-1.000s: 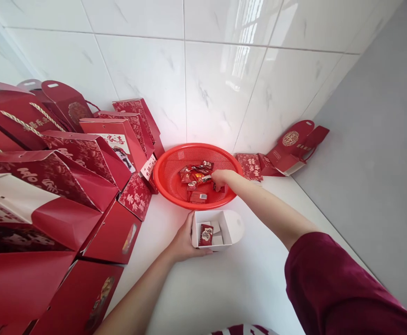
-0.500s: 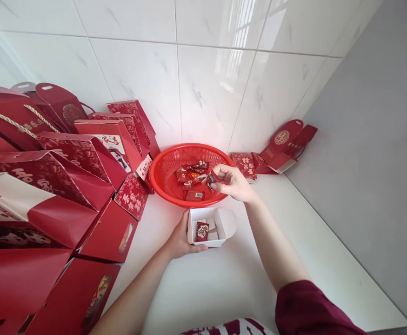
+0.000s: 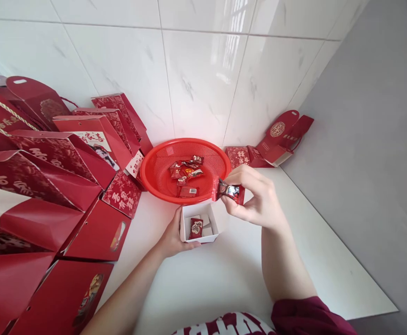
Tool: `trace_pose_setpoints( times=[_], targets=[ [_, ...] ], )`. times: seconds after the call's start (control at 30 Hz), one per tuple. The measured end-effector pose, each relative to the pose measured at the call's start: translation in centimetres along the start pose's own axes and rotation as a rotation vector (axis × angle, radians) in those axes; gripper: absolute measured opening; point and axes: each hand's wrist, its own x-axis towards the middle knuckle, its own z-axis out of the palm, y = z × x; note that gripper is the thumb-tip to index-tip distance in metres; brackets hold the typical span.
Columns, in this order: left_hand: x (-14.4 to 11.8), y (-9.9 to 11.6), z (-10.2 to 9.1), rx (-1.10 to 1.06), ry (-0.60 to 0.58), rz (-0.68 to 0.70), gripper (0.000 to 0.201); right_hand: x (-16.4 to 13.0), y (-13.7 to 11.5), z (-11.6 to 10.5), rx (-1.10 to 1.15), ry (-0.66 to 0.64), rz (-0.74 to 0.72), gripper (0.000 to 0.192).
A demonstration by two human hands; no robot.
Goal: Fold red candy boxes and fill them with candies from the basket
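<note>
My left hand (image 3: pixel 173 239) grips a small open box (image 3: pixel 210 238), white inside, around its left side and front corner. One red wrapped candy (image 3: pixel 196 228) lies at the bottom of that box. Between the thumb and fingers of my right hand (image 3: pixel 254 197) is a dark and red wrapped candy (image 3: pixel 231 190), raised to the right of the box and apart from it. Just behind the box stands a red plastic basket (image 3: pixel 147 174) with perforated walls. Several red wrapped packets (image 3: pixel 188 173) lie in it, along with a flat red packet (image 3: pixel 188 191) showing a barcode.
Many red gift boxes (image 3: pixel 74 232) crowd the left side of the white tabletop (image 3: pixel 304 242). Two more red boxes (image 3: pixel 276 139) stand at the back right. A tiled wall (image 3: pixel 199 83) closes off the back, and a grey panel (image 3: pixel 374 153) borders the right.
My right hand has come out from over the basket, toward me and to the right, with the candy in its fingers. The view has shifted slightly; my left hand still holds the box.
</note>
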Motion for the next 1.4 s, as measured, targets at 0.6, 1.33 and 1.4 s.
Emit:
trace_pose_setpoints(
  times=[0.6,1.33,1.4],
  targets=[
    [-0.1,0.0,0.1,-0.007,0.010,-0.019,0.103,-0.1,-0.8,-0.7,-0.018,-0.248,0.228,0.012],
    [-0.2,0.0,-0.1,-0.045,-0.023,-0.025,0.112,-1.4,1.2,0.6,-0.126,-0.744,0.521,0.017],
    [-0.2,0.0,-0.1,-0.065,-0.024,-0.016,0.111,-1.3,1.3,0.3,-0.121,-0.720,0.504,0.016]
  ],
)
